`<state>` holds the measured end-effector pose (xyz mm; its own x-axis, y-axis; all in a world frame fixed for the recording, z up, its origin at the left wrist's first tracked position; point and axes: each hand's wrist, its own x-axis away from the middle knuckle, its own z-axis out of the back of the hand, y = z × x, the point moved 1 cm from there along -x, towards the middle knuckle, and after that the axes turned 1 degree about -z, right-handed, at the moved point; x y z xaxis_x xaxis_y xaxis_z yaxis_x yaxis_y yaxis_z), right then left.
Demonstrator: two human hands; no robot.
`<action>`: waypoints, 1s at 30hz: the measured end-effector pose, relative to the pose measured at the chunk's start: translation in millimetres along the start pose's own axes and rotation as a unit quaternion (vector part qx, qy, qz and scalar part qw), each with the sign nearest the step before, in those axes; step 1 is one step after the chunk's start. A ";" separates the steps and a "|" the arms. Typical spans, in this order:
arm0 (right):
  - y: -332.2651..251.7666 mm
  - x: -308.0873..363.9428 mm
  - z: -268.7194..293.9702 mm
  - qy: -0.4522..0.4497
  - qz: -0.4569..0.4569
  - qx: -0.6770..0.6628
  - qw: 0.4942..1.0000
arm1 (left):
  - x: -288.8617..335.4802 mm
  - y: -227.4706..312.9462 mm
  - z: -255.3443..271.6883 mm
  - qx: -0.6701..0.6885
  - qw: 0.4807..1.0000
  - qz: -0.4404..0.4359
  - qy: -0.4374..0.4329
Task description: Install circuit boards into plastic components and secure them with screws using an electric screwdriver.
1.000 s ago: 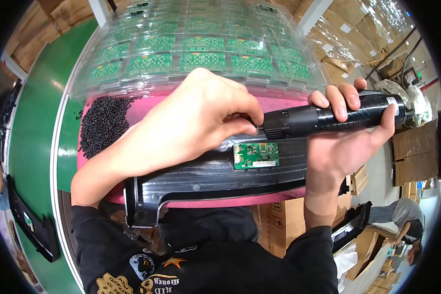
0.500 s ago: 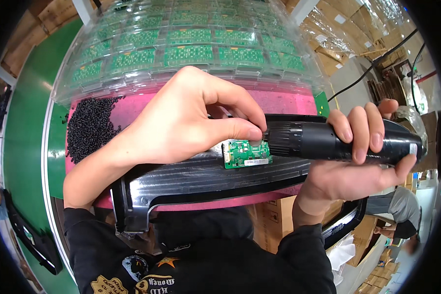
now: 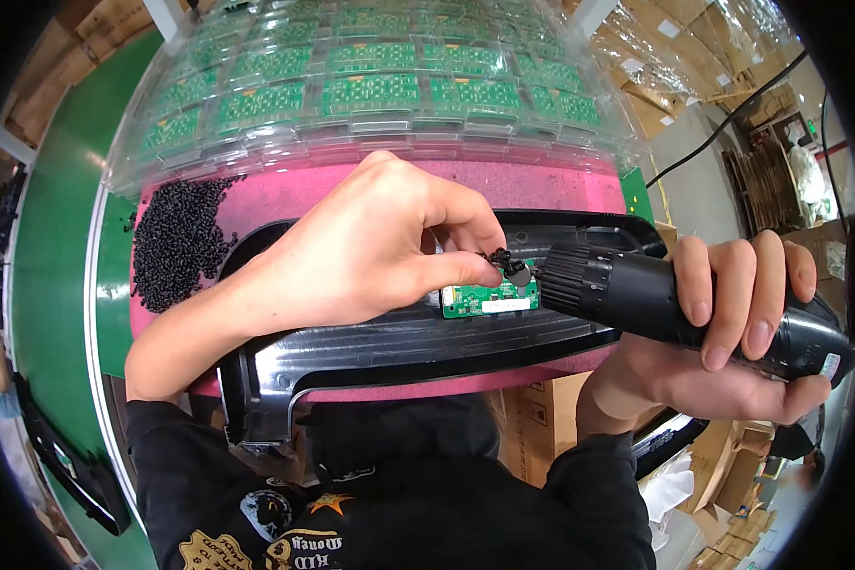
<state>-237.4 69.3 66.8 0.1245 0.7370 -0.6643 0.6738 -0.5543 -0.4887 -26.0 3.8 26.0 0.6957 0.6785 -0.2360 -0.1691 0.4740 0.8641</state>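
My left hand (image 3: pixel 380 247) is pinched round several small black screws (image 3: pixel 506 257), which bunch at the thumb and fingertips. Just below these fingers lies a green circuit board (image 3: pixel 492 306) with a white label strip, partly covered by the hand. It rests on a long, glossy black plastic panel (image 3: pixel 427 348). A black electric screwdriver (image 3: pixel 627 290) is wrapped in the fingers of my right hand (image 3: pixel 731 313). Its ribbed nose points left, close to the board's right edge and the screws. The bit's tip is too small to make out clearly.
A heap of black screws (image 3: pixel 179 245) covers the left of the pink work mat (image 3: pixel 299 195). Behind the mat, clear plastic trays (image 3: pixel 370 128) hold rows of green boards. A green surface (image 3: pixel 62 285) runs along the left. Cartons (image 3: pixel 556 413) stand below and to the right.
The screwdriver and right hand have shifted right and down, drawing back from the board. My left fingers have lifted slightly, and the bunch of black screws now shows at their tips.
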 end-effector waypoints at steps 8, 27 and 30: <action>7.5 -3.1 3.5 -0.067 -0.025 0.018 0.997 | -1.2 -5.8 -4.9 -0.042 0.999 0.007 -0.023; 13.3 -11.9 62.5 -0.043 -0.199 0.189 0.961 | -1.5 -19.4 -11.6 -0.258 0.959 -0.069 -0.091; 19.1 -10.0 61.3 -0.016 -0.205 0.187 0.961 | 5.1 -26.3 -12.8 -0.210 0.955 -0.121 -0.173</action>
<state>-270.4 27.6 29.5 -0.1210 0.9141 -0.3870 0.3517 -0.3251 -0.8778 -27.0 2.0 -3.6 0.9269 0.3281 -0.1821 -0.1878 0.8257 0.5319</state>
